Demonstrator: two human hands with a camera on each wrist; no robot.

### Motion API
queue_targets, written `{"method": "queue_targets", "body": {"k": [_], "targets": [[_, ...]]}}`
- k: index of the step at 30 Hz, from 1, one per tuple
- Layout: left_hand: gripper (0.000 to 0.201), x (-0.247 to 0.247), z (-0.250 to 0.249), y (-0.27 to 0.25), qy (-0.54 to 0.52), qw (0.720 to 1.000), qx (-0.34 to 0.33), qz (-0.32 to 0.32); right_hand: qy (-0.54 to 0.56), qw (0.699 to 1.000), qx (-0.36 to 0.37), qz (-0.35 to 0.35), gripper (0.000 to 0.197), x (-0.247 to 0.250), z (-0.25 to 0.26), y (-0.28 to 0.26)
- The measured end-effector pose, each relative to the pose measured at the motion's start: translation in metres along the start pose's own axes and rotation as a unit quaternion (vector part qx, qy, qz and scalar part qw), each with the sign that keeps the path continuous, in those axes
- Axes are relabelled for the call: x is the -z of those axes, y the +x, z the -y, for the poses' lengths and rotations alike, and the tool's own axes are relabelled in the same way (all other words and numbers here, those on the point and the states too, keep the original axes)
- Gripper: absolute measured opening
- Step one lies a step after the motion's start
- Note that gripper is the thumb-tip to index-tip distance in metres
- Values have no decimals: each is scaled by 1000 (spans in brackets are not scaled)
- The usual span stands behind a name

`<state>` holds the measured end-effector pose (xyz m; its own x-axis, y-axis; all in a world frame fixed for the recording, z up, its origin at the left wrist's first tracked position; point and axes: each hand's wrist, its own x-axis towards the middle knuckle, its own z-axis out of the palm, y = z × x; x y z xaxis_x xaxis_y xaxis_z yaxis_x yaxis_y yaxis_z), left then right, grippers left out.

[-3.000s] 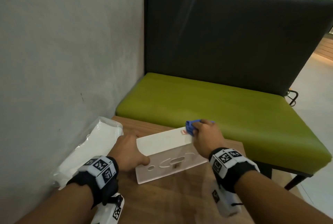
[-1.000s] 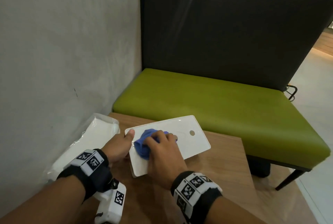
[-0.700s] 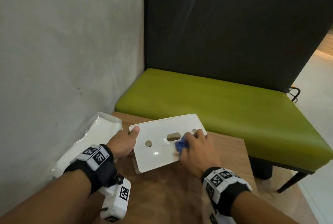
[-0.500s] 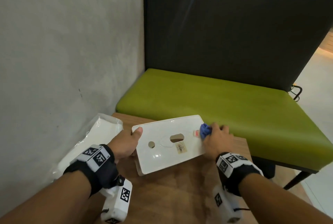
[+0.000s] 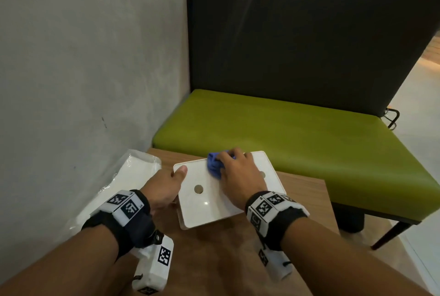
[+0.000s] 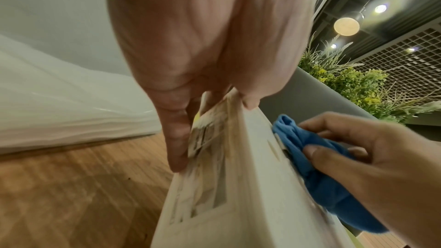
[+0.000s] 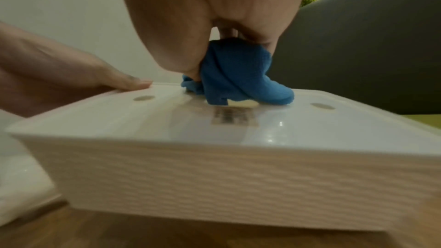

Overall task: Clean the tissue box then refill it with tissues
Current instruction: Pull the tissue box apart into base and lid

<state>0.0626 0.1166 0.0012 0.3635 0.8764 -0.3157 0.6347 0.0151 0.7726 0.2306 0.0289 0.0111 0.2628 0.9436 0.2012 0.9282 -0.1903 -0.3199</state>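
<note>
The white tissue box lies on the wooden table, its flat face with round holes turned up and tilted toward me. My left hand grips the box's left end, thumb on top and fingers underneath. My right hand holds a bunched blue cloth and presses it onto the far middle of that face. From the right wrist camera the cloth sits just beyond a label on the box. The left wrist camera shows the cloth against the box.
A clear plastic pack of white tissues lies along the grey wall at the table's left. Beyond the table stands a bench with a green seat and dark backrest. The table's right edge drops to the floor.
My right hand has wiped the cloth back from the box's right end to the far middle of the top face. The left hand keeps its grip on the left end.
</note>
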Motion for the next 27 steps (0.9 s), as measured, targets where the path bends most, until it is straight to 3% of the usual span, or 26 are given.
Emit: {"method": "queue_targets", "body": {"k": [7,13,18,22,25,27], "targets": [[56,4,-19,-1,47,999,-15,-8,-62,983,-169,21,30,24,-58,9],[51,5,-52,-13,112,989,-73,-63,-132,958,-249,43,32,14,-91,-12],[46,3,-69,-28,128,982,-87,-105,-135,958,-207,143,9,-21,-100,-48],[51,5,-73,-33,149,978,-92,-117,-141,942,-236,192,27,-40,-93,-77],[55,8,-75,-34,158,975,-89,-127,-137,950,-229,162,26,-19,-81,-75],[58,10,-76,-34,157,976,-81,-128,-94,974,-199,59,25,5,-65,-65]]}}
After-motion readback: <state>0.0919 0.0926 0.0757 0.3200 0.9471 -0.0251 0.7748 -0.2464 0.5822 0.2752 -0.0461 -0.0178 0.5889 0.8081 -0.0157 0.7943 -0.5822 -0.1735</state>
